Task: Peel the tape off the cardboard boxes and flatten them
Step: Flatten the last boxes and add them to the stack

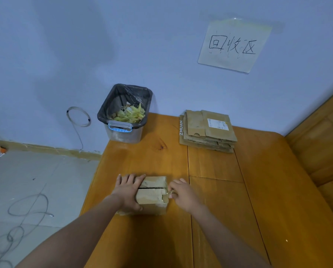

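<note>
Floor (36, 180): grey, left of the table, with loose wire loops; the nearest loops run out of view at the left edge.
Bin (126, 113): far left corner of the table (220, 219), against the wall, lined with a black bag, holding tape scraps.
Left hand (128, 192): fingers spread flat over the left part of the box top, thumb down its near side.
Box (153, 194): near the table's left edge, between both hands; top flaps meet along a dark slit; its left side is hidden by the hand.
Tape (169, 192): a small strip at the box's right top edge, hard to make out.
Right hand (183, 194): touching the box's right side, fingertips pinching the tape.
Stack (208, 130): flattened boxes, far, right of the bin.
Open room: bare wood between box and stack and to the right.
</note>
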A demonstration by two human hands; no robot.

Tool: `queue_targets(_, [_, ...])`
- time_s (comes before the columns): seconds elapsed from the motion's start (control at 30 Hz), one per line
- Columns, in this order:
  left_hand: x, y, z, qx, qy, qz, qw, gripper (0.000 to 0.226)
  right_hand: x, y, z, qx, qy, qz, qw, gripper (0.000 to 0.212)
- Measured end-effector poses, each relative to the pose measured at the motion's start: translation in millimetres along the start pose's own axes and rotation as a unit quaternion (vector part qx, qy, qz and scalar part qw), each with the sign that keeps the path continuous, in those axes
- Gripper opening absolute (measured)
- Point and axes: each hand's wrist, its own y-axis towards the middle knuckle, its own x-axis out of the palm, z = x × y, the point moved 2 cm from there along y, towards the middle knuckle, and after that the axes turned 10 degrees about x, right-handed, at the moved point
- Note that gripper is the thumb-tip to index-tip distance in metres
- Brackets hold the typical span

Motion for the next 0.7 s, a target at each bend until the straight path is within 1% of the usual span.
queue_targets(0.07, [-2,2,-2,-0.003,-0.001,-0.002,1.0,0.121,-6,7,-4,0.019,0.014,-0.016,1.0,0.007])
queue_targets(0.13, [-4,5,-3,0.0,0.005,-0.002,1.0,0.12,-12,14,-10,0.053,0.08,-0.044,0.994,0.003])
queue_targets(0.23, [-7,11,-1,0.01,0.015,-0.009,1.0,0.12,-15,23,-21,0.11,0.212,-0.091,0.967,0.006])
queue_targets(0.3, [-9,14,-1,0.013,0.017,-0.014,1.0,0.12,-13,29,-24,0.146,0.254,-0.11,0.95,0.01])
queue_targets(0.37, [-12,17,0,0.017,0.021,-0.017,0.999,0.12,-7,35,-24,0.184,0.27,-0.132,0.936,0.009])
queue_targets(0.43, [-14,21,3,0.023,0.032,-0.023,0.999,0.12,-3,43,-22,0.223,0.249,-0.133,0.933,0.032])
queue_targets(0.47, [-15,24,6,0.028,0.039,-0.027,0.998,0.12,-3,48,-22,0.232,0.208,-0.107,0.944,0.035])
queue_targets(0.5, [-16,26,9,0.032,0.046,-0.03,0.998,0.12,-2,53,-21,0.235,0.163,-0.076,0.955,0.032])
queue_targets(0.57, [-16,31,12,0.036,0.052,-0.034,0.997,0.119,-1,61,-22,0.243,0.103,-0.045,0.964,0.025])
queue_targets(0.63, [-15,33,9,0.033,0.05,-0.04,0.997,0.119,1,65,-27,0.24,0.074,-0.038,0.967,0.022])
queue_targets(0.7, [-13,33,4,0.03,0.045,-0.045,0.998,0.119,4,68,-32,0.215,0.05,-0.014,0.975,0.019])
